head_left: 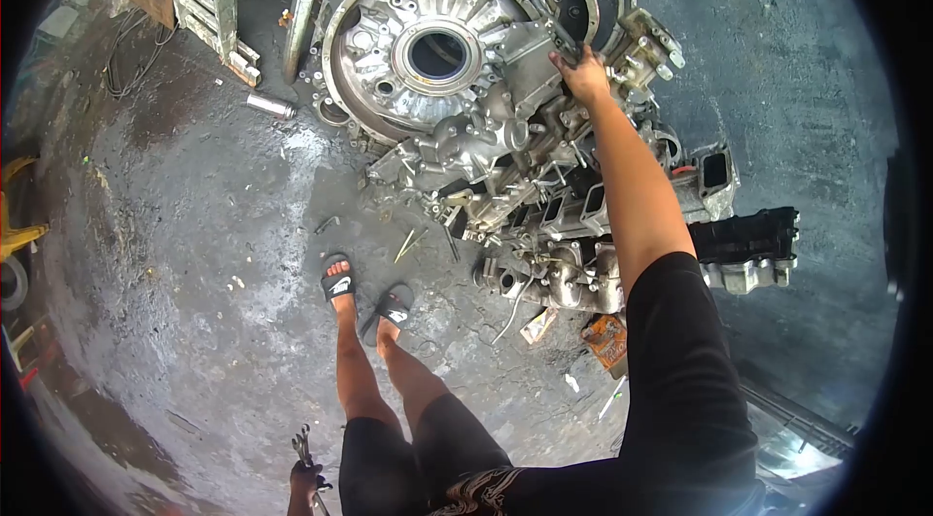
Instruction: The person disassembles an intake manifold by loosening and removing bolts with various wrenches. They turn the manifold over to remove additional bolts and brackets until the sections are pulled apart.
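My right hand (pixel 587 81) reaches far forward, its fingers curled over a grey metal engine part (pixel 533 67) on the pile. To the left of it lies a large round metal housing (pixel 355 93) with a wide hole in its middle. Several cast engine parts (pixel 466 152) crowd below my right hand, and my forearm covers some of them. Low at the left edge of my body, my left hand (pixel 304 479) is closed around wrenches (pixel 303 442), their jaws pointing up. How many wrenches it holds is hard to make out.
A metal ladder-like frame (pixel 225 1) stands behind the housing. A spray can (pixel 271 106) lies on the stained floor (pixel 214 215). Thin rods (pixel 408 244) lie near my sandals (pixel 337 285). A black cover (pixel 748 236) and an orange box (pixel 606 341) are to the right.
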`<state>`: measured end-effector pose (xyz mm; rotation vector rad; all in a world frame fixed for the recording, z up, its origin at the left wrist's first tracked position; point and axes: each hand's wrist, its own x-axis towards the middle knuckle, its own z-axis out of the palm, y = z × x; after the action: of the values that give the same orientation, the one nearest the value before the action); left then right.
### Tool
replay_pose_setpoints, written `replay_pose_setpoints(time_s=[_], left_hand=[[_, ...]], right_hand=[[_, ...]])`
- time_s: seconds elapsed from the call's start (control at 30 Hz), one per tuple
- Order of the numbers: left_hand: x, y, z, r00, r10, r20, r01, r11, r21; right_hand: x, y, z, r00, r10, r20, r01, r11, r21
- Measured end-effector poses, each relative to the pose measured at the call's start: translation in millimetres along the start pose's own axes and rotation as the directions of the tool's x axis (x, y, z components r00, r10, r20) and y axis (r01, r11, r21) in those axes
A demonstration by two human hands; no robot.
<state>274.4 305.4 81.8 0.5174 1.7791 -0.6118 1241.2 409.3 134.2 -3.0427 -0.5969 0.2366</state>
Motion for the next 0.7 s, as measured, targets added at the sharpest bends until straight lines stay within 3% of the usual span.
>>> replay_pose_setpoints(time_s=[0.07,0.13,0.23,0.33,0.43,0.47,0.53,0.6,0.67,0.7], left_hand=[[6,11,-3,0.994,0.102,-0.047,-0.099,0.992,0.074],[8,22,-3,0.986,0.137,-0.098,-0.144,0.987,-0.072],[15,40,-13,0.988,0.131,-0.083,-0.14,0.984,-0.115],[20,42,-22,0.991,0.124,-0.046,-0.129,0.981,-0.142],[10,52,-28,0.994,0.092,-0.064,-0.1,0.985,-0.138],[9,56,-27,0.988,0.142,-0.061,-0.15,0.978,-0.143],[-10,53,-27,0.986,0.155,-0.067,-0.163,0.977,-0.135],[-20,73,-13,0.962,0.272,-0.041,-0.275,0.954,-0.122],[-20,75,-4,0.967,0.25,-0.047,-0.254,0.956,-0.145],[-20,73,-1,0.966,0.255,-0.04,-0.258,0.953,-0.159]], right_hand=[[0,0,12,0.999,-0.004,-0.043,0.007,0.998,0.065],[1,6,18,0.993,0.0,-0.114,0.008,0.997,0.073],[9,12,-1,0.995,-0.095,-0.027,0.095,0.995,0.01],[11,3,-16,0.998,-0.047,0.048,0.054,0.985,-0.161],[34,38,14,0.989,-0.14,-0.051,0.13,0.979,-0.157],[28,24,8,0.994,-0.113,0.007,0.113,0.979,-0.17],[35,21,12,0.988,-0.155,0.011,0.153,0.96,-0.233],[43,31,14,0.978,-0.209,0.0,0.202,0.948,-0.246],[55,33,15,0.977,-0.181,0.115,0.201,0.96,-0.193],[24,8,-3,0.977,-0.17,0.126,0.189,0.968,-0.164]])
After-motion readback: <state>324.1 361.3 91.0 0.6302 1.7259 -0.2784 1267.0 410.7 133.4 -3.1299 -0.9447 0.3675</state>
